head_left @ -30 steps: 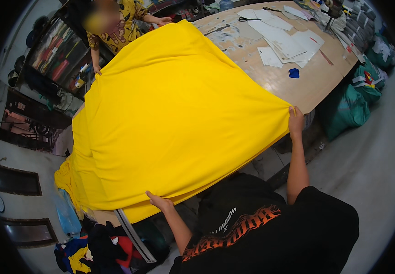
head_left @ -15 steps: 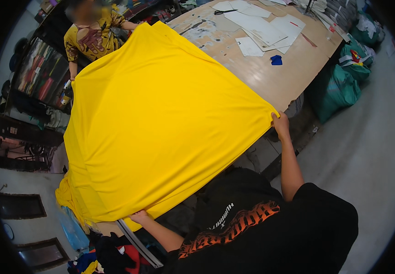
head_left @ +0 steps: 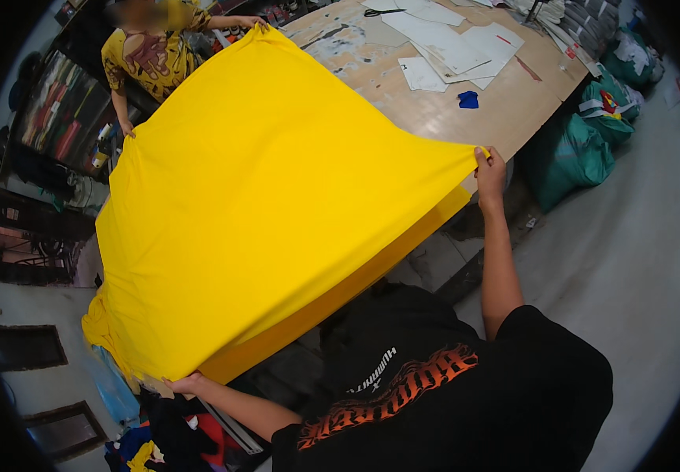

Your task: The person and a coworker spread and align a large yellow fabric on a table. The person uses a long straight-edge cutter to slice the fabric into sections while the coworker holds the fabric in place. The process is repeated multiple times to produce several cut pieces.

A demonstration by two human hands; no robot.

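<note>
A large sheet of bright yellow fabric (head_left: 269,189) is stretched over the worktable. My right hand (head_left: 493,171) pinches its near right corner, lifted above the table edge. At the near left, the fingers of my left hand (head_left: 187,384) are closed on the fabric's edge. Under the raised sheet, another yellow fabric layer (head_left: 277,337) hangs along the table's near side. Across the table, a person in a yellow patterned shirt (head_left: 151,59) grips the far edge, one hand (head_left: 252,22) at the far corner and the other hand (head_left: 126,130) at the left.
On the bare wooden tabletop (head_left: 434,118) lie white paper patterns (head_left: 442,47), scissors (head_left: 383,12) and a small blue cloth piece (head_left: 468,100). Green sacks (head_left: 576,165) stand right of the table. A metal rail (head_left: 234,429) and piled clothes (head_left: 171,436) are at lower left.
My right hand has risen and moved farther away, lifting its fabric corner off the layer below. My left hand has shifted left along the edge. The other person's far hand has moved up and right.
</note>
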